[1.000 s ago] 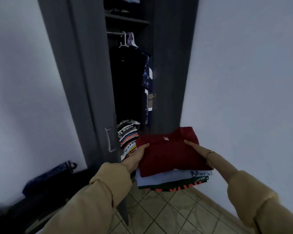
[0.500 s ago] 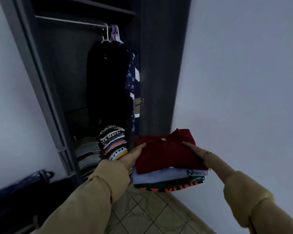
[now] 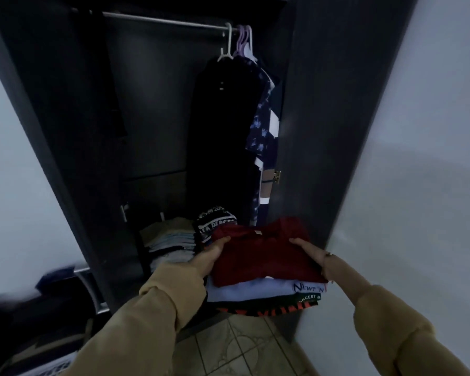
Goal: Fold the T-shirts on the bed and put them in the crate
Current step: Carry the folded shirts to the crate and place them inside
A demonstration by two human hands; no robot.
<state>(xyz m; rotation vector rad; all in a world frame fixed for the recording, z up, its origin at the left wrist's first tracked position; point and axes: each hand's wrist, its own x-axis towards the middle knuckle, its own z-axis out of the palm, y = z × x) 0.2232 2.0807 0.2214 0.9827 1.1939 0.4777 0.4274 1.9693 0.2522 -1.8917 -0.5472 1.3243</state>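
Stack of shirts: we hold a stack of folded T-shirts [image 3: 263,278] up in the air, in front of the open wardrobe [image 3: 158,109].
Top shirt: the red T-shirt [image 3: 263,256] lies on top, with a small pale tag near its collar.
Second shirt: the light blue T-shirt [image 3: 250,290] is under the red one. We can read "NEWT" on its edge, and the rest is cut off.
Bottom shirts: the dark T-shirt [image 3: 296,301] shows "NCERT B" in white on green. Under it are big red letters that we cannot read.
Left hand: our left hand [image 3: 210,256] grips the left side of the stack, thumb on top of the red shirt.
Right hand: our right hand [image 3: 316,257] grips the right side, thumb on top too. It wears a ring [image 3: 330,254].
Sleeves: both arms are in tan sleeves [image 3: 158,316].
In the wardrobe: two piles of folded clothes [image 3: 174,244] sit at the bottom. One black shirt [image 3: 216,222] on top has white letters, maybe "BEACH", but we cannot be sure.
Hanging: dark clothes [image 3: 228,137] hang from the rail [image 3: 163,21] on hangers.
Floor: tiles [image 3: 236,346] lie below the stack.
Crate: we cannot see one.
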